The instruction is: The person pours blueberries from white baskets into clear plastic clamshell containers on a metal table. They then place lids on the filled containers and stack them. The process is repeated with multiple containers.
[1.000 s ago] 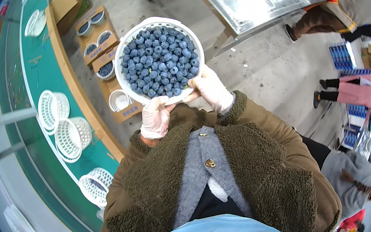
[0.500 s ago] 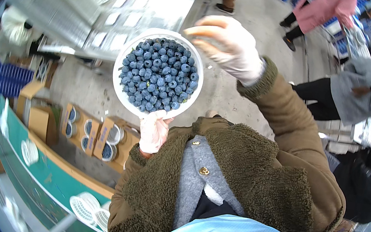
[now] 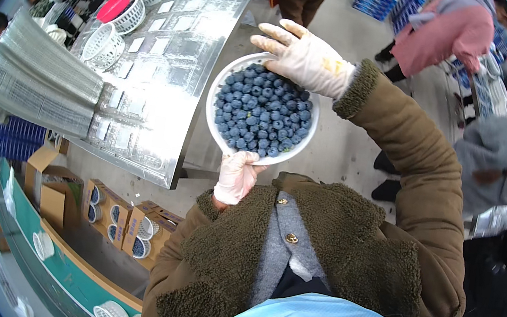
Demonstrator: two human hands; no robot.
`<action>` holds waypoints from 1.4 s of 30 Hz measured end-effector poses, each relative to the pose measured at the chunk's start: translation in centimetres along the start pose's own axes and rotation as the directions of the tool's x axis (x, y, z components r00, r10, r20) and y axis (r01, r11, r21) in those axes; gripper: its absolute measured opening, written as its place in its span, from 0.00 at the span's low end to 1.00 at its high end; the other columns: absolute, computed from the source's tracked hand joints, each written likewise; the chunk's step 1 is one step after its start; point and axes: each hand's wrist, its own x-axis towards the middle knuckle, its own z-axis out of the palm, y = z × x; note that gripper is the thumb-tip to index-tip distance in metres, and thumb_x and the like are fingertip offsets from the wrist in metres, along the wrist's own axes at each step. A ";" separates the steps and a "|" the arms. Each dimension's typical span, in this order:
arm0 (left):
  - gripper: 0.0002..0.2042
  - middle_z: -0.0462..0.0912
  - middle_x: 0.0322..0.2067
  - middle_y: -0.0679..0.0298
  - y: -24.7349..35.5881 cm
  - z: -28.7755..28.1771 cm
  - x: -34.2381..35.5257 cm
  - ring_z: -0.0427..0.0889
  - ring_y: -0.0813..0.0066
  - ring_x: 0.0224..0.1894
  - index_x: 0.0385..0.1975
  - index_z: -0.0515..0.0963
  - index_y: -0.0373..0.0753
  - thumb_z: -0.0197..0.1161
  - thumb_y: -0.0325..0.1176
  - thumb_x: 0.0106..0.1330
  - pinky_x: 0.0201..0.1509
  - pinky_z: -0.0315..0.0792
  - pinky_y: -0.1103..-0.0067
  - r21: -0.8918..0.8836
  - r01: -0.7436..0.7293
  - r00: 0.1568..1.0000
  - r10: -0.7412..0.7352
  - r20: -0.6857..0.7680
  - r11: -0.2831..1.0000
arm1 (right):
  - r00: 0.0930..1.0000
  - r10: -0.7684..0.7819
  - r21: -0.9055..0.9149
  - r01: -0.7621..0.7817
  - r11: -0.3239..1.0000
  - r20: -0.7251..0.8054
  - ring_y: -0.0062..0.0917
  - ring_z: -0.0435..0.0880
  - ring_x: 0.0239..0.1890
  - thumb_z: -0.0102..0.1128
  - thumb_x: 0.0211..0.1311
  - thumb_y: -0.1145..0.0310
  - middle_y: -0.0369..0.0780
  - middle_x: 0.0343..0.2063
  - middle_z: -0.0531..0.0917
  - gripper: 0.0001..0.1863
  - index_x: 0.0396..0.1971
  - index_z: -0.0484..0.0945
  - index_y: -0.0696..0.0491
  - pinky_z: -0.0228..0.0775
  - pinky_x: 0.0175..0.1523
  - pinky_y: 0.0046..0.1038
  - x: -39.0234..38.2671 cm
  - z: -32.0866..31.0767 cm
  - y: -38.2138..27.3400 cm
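Observation:
A round white basket (image 3: 309, 142) filled with blueberries (image 3: 263, 109) is up in front of me. Its near rim is gripped by my left hand (image 3: 236, 179), gloved in thin white. My right hand (image 3: 309, 61), in a stained white glove, lies over the far right rim with its fingers spread. Whether that hand presses on the rim or just hovers there, I cannot tell; its thumb is hidden. A few small green bits show among the berries.
Left of the basket stands a metal table (image 3: 189, 84) covered with clear plastic clamshells, a tall clamshell stack (image 3: 41, 80) and white baskets (image 3: 104, 47). Cardboard boxes (image 3: 127, 225) with filled baskets sit lower left, by a green conveyor belt (image 3: 66, 268). Several people stand nearby, one in pink (image 3: 442, 36).
The basket and my left hand have shifted right in view. My right hand has come from beside the basket to over its rim, fingers spreading. More of the metal table now shows.

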 end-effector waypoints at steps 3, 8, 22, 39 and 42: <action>0.24 0.74 0.35 0.58 0.0 4.4 1.9 0.79 0.67 0.32 0.50 0.59 0.37 0.48 0.15 0.51 0.36 0.79 0.66 -0.036 -0.077 0.996 0.079 0.038 0.996 | 0.999 -0.043 0.070 0.042 0.997 0.015 0.29 0.58 0.62 0.54 0.49 0.67 0.37 0.56 0.66 0.06 0.29 0.75 0.48 0.45 0.65 0.37 -0.6 -1.4 4.8; 0.25 0.75 0.25 0.63 -1.7 11.4 4.5 0.80 0.70 0.29 0.52 0.56 0.40 0.49 0.16 0.52 0.43 0.76 0.58 -0.014 -0.090 0.992 0.091 0.087 0.996 | 0.993 -0.105 -0.009 0.106 0.994 0.059 0.28 0.58 0.62 0.53 0.49 0.66 0.36 0.56 0.67 0.05 0.26 0.76 0.47 0.46 0.65 0.37 -3.0 -3.7 11.2; 0.10 0.75 0.27 0.58 -1.1 9.7 5.4 0.79 0.60 0.33 0.36 0.69 0.26 0.51 0.17 0.53 0.47 0.73 0.55 0.011 0.001 0.983 -0.003 0.183 1.000 | 1.000 -0.005 0.252 0.010 0.968 -0.018 0.31 0.68 0.55 0.58 0.42 0.69 0.41 0.51 0.71 0.06 0.24 0.77 0.52 0.60 0.58 0.33 -3.4 -9.9 13.2; 0.04 0.80 0.22 0.56 -8.6 11.5 0.6 0.81 0.60 0.31 0.18 0.76 0.31 0.57 0.24 0.50 0.43 0.76 0.60 0.011 -0.437 0.894 0.436 -0.102 0.899 | 0.879 0.159 0.683 0.222 0.696 -0.449 0.31 0.78 0.37 0.53 0.51 0.70 0.46 0.36 0.78 0.23 0.50 0.65 0.58 0.70 0.41 0.27 9.6 -7.7 14.8; 0.02 0.81 0.24 0.57 -12.9 11.9 -2.9 0.82 0.62 0.30 0.19 0.77 0.35 0.59 0.25 0.51 0.44 0.75 0.59 -0.010 -0.518 0.843 0.508 -0.175 0.855 | 0.985 0.029 0.899 -0.167 0.405 0.170 0.27 0.80 0.39 0.53 0.54 0.45 0.48 0.50 0.71 0.41 0.61 0.53 0.56 0.69 0.51 0.31 -4.3 -6.7 12.6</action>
